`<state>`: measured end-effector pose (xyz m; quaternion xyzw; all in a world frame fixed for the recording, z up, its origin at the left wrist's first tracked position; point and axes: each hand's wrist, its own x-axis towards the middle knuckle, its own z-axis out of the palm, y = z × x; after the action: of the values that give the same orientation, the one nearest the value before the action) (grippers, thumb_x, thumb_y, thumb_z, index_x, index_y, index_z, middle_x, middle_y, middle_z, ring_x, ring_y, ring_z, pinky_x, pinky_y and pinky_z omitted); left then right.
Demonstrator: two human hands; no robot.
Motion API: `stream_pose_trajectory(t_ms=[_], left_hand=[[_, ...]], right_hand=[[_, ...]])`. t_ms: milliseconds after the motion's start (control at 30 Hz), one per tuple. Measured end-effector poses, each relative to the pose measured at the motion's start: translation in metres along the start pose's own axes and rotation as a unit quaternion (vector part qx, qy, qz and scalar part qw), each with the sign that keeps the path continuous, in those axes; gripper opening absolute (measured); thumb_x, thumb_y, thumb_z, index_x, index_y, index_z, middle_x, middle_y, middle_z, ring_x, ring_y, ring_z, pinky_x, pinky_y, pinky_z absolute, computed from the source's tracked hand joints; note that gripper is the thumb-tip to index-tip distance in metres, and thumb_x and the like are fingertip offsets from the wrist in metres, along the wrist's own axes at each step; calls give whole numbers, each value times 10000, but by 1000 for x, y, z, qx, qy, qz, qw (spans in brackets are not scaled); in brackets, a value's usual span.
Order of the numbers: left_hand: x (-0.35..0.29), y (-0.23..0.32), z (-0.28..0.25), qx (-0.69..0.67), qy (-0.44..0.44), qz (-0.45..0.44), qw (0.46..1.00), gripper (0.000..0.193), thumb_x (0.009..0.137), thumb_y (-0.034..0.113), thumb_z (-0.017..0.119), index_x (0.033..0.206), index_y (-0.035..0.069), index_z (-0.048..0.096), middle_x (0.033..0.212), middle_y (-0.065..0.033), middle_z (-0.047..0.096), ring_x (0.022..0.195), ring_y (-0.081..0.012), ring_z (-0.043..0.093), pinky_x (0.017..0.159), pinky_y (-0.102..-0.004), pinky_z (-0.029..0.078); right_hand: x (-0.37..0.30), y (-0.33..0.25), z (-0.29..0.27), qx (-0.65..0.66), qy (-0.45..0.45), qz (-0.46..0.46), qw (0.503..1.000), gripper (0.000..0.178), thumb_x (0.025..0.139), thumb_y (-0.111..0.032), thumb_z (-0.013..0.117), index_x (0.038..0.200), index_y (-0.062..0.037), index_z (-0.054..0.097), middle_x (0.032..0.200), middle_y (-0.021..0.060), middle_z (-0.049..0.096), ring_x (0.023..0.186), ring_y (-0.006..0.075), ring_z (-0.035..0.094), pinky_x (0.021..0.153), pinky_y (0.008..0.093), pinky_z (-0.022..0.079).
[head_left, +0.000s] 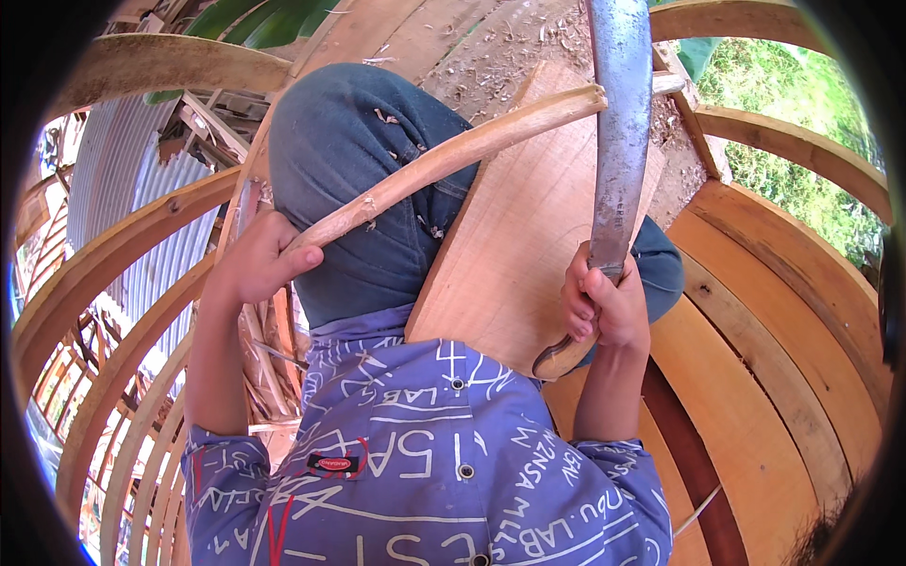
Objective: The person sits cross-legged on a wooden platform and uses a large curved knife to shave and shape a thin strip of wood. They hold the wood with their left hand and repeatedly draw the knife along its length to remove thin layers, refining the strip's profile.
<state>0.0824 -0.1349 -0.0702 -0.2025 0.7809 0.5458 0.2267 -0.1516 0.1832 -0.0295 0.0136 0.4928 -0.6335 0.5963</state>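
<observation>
My left hand is closed around the near end of a peeled, slightly curved wooden stick. The stick slants up to the right over my knee and the board. In my right hand is a machete, gripped by its curved wooden handle, its broad grey blade pointing away from me. At its far end the stick meets the blade's left side; whether they touch I cannot tell. Beneath both, a wide pale plank lies slanting between my legs. A pale wood piece shows just right of the blade.
Curved timber ribs rise on both sides, with planking at the right. Wood shavings litter the floor ahead. Corrugated metal sheets and scrap wood are at the left. Green plants show beyond the right ribs.
</observation>
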Motion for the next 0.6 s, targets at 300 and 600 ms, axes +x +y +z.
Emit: stream_pose_trajectory(t_ms=[300,600], left_hand=[[1,1,-4,41,-28,-33,998,822,784,749,445,457,2,346,396,-44,324,389,-173,360,730,-403,350],[2,5,-9,76,-72,-68,992,809,772,793,371,438,58,412,435,-32,445,520,-197,537,1045,-597,-2]], right_hand=[[1,15,-1,31,-14,-6,999,477,810,-438,692,717,-93,376,479,-3,347,329,93,353,290,240,285],[-7,29,2,113,-60,-7,992,418,853,-394,657,729,-95,393,496,-4,354,368,100,395,315,246,319]])
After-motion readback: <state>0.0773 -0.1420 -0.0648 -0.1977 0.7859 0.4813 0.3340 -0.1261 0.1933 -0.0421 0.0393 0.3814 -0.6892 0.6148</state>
